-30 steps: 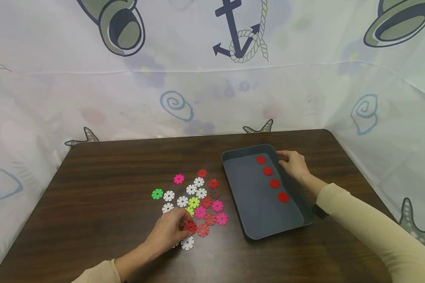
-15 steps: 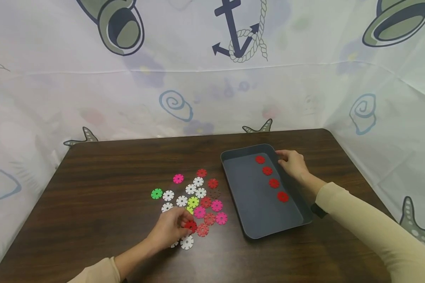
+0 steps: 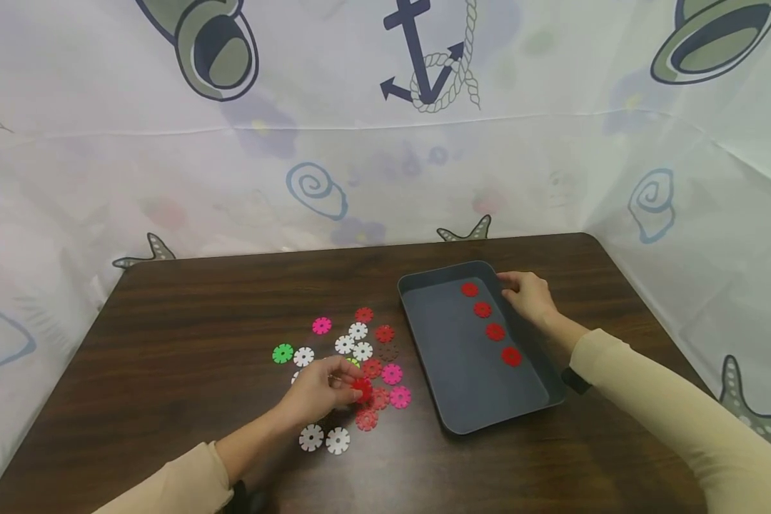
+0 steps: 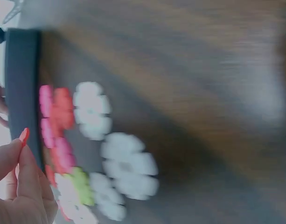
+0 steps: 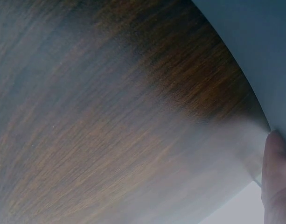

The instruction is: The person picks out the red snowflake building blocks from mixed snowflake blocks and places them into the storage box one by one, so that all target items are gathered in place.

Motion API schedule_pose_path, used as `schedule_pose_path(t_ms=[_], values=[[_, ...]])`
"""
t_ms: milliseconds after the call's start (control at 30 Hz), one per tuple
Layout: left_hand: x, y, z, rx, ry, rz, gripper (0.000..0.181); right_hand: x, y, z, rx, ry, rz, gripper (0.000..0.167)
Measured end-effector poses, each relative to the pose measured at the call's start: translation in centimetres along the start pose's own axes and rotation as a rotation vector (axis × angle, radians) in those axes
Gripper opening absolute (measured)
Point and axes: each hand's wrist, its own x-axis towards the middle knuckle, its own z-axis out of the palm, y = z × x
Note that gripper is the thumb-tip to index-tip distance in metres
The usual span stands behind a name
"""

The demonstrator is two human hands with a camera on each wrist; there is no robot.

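My left hand [image 3: 321, 389] pinches a red interlocking disc [image 3: 362, 390] between thumb and fingertips, lifted over the scattered discs. In the left wrist view this disc [image 4: 24, 136] shows edge-on. Below and around the hand lie notched discs: white ones [image 3: 338, 440], pink ones [image 3: 400, 397], red ones [image 3: 384, 333] and a green one [image 3: 283, 353]; the hand hides some of them. My right hand [image 3: 530, 296] holds the right rim of a dark grey tray [image 3: 437, 357] near its far corner. Inside the tray, several red discs [image 3: 495, 332] lie in a row along the right side.
Everything stands on a dark brown wooden table [image 3: 199, 314]. The tray is on its right part, with the loose discs just left of it. A white printed cloth [image 3: 373, 171] hangs behind and around the table.
My left hand has lifted the red disc from the pile and moved it up and slightly right, uncovering a white disc near the front. My right hand has stayed at the tray's rim.
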Motion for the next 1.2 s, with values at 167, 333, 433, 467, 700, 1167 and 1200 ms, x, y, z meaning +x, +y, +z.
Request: schedule_pose_path(t_ms=[167, 333, 433, 467, 700, 1167, 1200], values=[[2.2, 2.3, 1.5, -0.171, -0.032, -0.046, 0.026, -0.1, 0.0, -0.1, 0.006, -0.003, 0.006, 0.035], [4.6, 4.2, 4.2, -0.293, -0.047, -0.072, 0.027, -0.3, 0.0, -0.2, 0.009, 0.009, 0.007, 0.034], [5.9, 5.1, 6.0, -0.353, -0.058, -0.079, 0.026, -0.2, 0.0, -0.2, 0.008, 0.018, 0.004, 0.034], [6.3, 5.4, 6.6, -0.375, -0.059, -0.084, 0.026, -0.2, 0.0, -0.1, 0.008, 0.020, 0.004, 0.034], [8.3, 6.9, 10.6, -0.473, -0.062, -0.134, 0.027, -0.1, 0.0, -0.1, 0.009, 0.027, 0.012, 0.034], [9.6, 8.0, 16.7, -0.363, -0.042, -0.181, 0.024, 0.2, -0.3, 0.0, 0.023, 0.016, 0.042, 0.034], [9.6, 8.1, 17.1, -0.345, -0.038, -0.181, 0.023, 0.2, -0.4, -0.1, 0.021, 0.020, 0.043, 0.034]])
